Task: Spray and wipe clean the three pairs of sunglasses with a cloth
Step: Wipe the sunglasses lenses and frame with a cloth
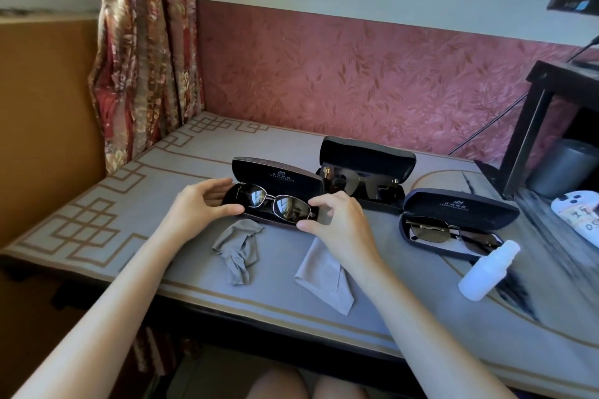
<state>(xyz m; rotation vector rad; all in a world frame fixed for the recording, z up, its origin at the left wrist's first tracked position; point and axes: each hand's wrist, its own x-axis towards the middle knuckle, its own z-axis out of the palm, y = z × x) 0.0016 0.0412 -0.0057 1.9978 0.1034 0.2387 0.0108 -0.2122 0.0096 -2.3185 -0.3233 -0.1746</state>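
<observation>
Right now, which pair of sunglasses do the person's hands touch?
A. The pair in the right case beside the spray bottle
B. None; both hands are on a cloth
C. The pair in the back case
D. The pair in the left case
D: the left hand and right hand pinch the ends of the metal-framed sunglasses lying in the left case.

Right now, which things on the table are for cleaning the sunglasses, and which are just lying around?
For the job:
metal-framed sunglasses held by the left hand and right hand
black wraparound sunglasses
rectangular sunglasses
white spray bottle
flat grey cloth
crumpled grey cloth
three open cases, such as the back one

Just lying about:
grey cylinder
white remote-like gadget
</observation>
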